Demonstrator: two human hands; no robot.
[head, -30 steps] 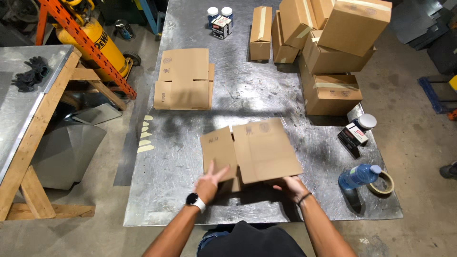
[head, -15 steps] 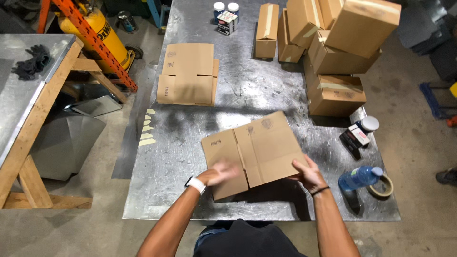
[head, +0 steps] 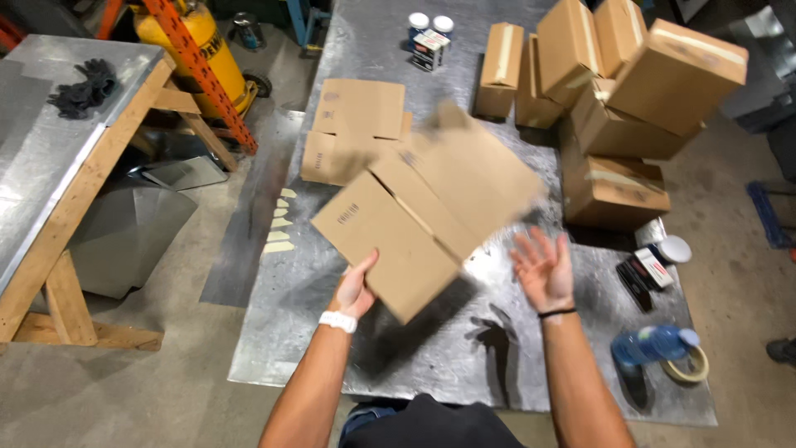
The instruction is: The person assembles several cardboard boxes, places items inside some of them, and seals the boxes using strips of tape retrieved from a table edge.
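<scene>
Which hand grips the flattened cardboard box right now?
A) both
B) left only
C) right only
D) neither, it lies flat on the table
B: the left hand pinches the lower edge of the flattened cardboard box, which is lifted and tilted above the metal table, while the right hand is spread open beside it, apart from the cardboard.

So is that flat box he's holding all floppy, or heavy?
Probably light: the left hand alone lifts the flat box by one corner, while the right hand is open and off it. Likely a bit floppy too, since it has fold lines and loose flaps. It looks blurred, so it's hard to be sure.
</scene>
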